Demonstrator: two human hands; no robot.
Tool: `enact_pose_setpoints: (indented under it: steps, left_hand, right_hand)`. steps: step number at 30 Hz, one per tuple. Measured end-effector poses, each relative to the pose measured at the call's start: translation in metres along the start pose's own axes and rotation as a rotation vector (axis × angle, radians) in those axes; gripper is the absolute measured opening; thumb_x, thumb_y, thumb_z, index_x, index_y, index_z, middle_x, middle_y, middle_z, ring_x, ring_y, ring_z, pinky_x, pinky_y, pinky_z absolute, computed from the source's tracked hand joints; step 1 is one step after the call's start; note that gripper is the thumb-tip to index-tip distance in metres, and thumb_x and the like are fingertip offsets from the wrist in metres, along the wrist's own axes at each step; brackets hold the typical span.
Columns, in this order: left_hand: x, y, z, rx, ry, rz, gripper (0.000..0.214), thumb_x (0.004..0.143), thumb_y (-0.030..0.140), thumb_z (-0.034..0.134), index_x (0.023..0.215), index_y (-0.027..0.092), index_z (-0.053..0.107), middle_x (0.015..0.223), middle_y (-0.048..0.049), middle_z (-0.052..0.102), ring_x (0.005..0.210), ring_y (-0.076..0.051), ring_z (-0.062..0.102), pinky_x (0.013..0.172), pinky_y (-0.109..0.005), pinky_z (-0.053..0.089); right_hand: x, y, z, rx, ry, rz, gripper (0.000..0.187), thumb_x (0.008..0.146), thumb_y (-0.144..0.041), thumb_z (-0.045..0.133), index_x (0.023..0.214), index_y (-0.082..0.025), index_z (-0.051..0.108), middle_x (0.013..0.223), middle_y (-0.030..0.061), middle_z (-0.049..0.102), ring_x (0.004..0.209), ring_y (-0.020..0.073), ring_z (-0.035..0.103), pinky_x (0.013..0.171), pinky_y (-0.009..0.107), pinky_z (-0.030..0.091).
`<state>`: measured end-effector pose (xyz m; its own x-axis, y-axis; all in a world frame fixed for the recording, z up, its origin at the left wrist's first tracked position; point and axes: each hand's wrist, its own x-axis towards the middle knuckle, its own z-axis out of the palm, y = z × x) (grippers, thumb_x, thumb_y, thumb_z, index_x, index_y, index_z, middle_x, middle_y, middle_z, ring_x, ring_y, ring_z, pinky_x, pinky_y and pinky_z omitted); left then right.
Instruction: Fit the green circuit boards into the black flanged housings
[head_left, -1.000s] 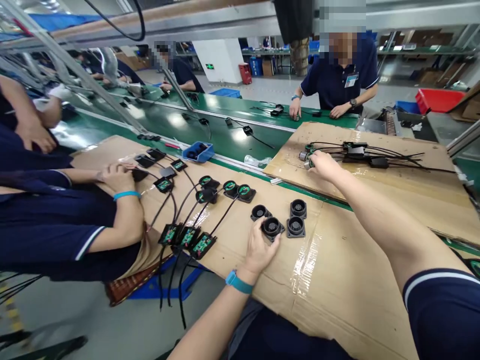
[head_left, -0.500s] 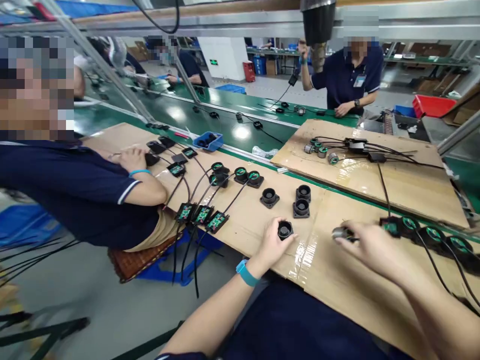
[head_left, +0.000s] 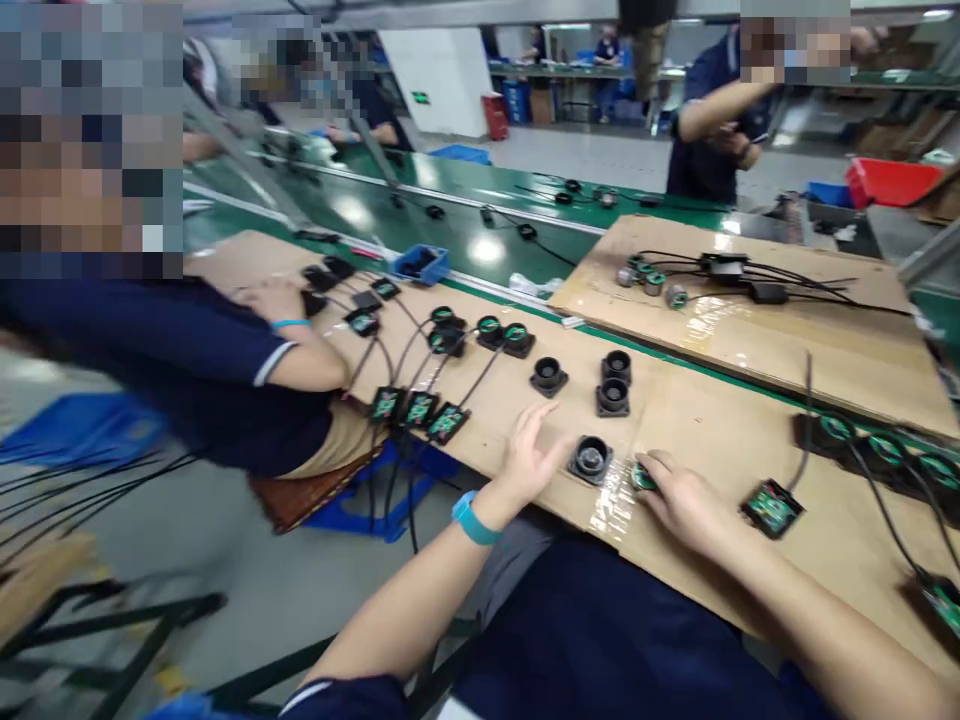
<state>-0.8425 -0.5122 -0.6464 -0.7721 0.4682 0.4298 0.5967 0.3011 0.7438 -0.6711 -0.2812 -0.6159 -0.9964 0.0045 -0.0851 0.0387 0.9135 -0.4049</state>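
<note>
My left hand (head_left: 527,457) lies open on the cardboard sheet (head_left: 712,430), fingers stretched, just left of a black square socket housing (head_left: 591,459) that sits free. My right hand (head_left: 679,497) is closed round a small round connector with a green face (head_left: 640,477), right beside that housing. A black cable runs from it past a small green circuit board in a black case (head_left: 771,507) toward the right.
Three more black housings (head_left: 615,384) sit further back, with a row of wired connectors and boards (head_left: 442,340) in front of a seated person's arm (head_left: 300,350) at left. A second cardboard (head_left: 757,320) holds cabled parts. Behind runs a green conveyor (head_left: 450,230); another person stands beyond it.
My left hand let go of the black housing and opened beside it. My right hand brought the connector left, up to the housing, dragging its cable and board along.
</note>
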Motion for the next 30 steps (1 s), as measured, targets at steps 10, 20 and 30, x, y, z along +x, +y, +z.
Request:
enact_pose_setpoints:
  steps: [10,20,30]
  left_hand:
    - [0.171,-0.138,-0.153,0.505,0.011,-0.652,0.044,0.082,0.035,0.07,0.117,0.008,0.064,0.097,-0.015,0.073,0.097,-0.03,0.069,0.089,-0.039,0.053]
    - [0.211,-0.176,-0.167,0.473,-0.378,-0.692,0.046,0.075,0.03,0.068,0.118,0.013,0.069,0.063,-0.0007,0.064,0.053,-0.016,0.062,0.054,-0.024,0.047]
    - [0.201,-0.167,-0.189,0.612,-0.497,-0.688,0.043,0.074,0.031,0.064,0.112,0.013,0.074,0.07,-0.0041,0.07,0.057,-0.018,0.061,0.057,-0.026,0.048]
  right_hand:
    - [0.006,0.032,0.036,0.225,0.267,-0.057,0.042,0.096,-0.04,0.058,0.135,-0.023,0.059,0.129,0.0123,0.066,0.117,0.0252,0.068,0.103,0.041,0.058]
    - [0.009,0.043,0.045,0.268,0.308,-0.095,0.043,0.094,-0.039,0.063,0.136,-0.029,0.058,0.129,0.0095,0.068,0.116,0.023,0.069,0.099,0.033,0.06]
    - [0.01,0.047,0.047,0.281,0.331,-0.11,0.046,0.092,-0.04,0.065,0.136,-0.03,0.058,0.129,0.0083,0.069,0.115,0.0246,0.07,0.096,0.034,0.062]
